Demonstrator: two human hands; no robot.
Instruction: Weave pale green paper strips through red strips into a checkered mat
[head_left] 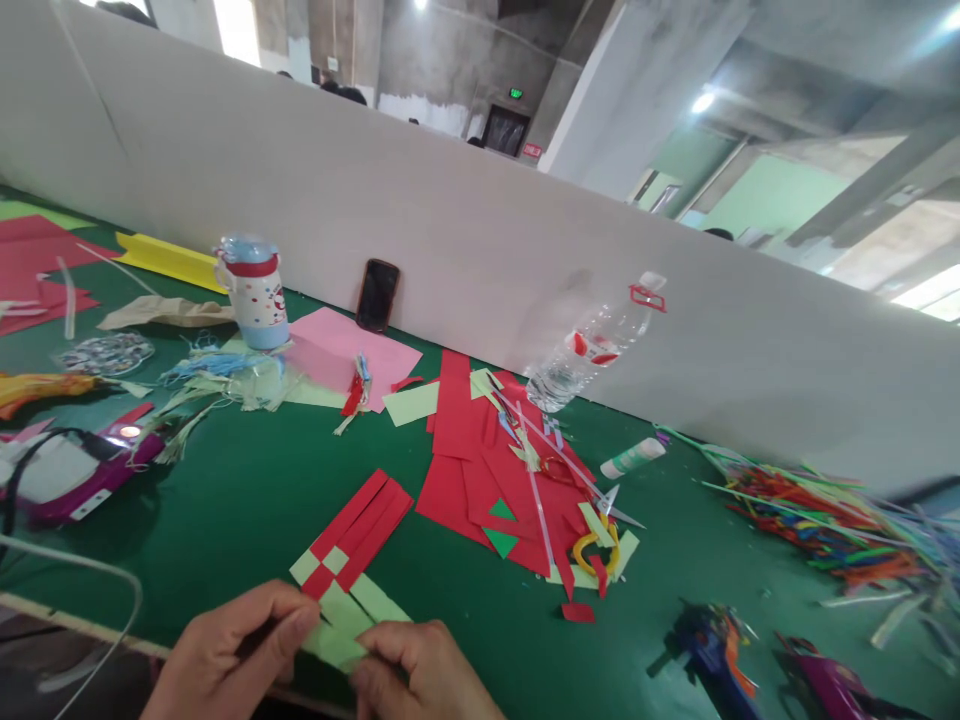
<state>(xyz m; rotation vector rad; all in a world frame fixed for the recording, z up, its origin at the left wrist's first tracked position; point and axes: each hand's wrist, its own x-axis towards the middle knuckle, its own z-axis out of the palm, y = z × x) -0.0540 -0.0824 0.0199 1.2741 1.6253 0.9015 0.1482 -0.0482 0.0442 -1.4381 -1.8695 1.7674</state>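
Observation:
Red and pale green paper strips [367, 520] lie woven together at the near edge of the green table, with a small checkered patch where they cross. My left hand [232, 640] pinches a pale green strip [334, 640] at its left side, thumb against forefinger. From the other side, my right hand [420, 670] grips the same green paper near its right end, fingers closed. The red strips point away from me, up and to the right. The fingertips of both hands cover part of the green paper.
Red paper scraps [480, 490], yellow-handled scissors [598, 548] and a glue stick [634, 457] lie beyond my right hand. A tilted plastic bottle [592, 350], a phone [378, 295] and a flask [255, 300] stand along the partition. Glue guns [709, 650] and colourful pipe cleaners [832, 520] are at right.

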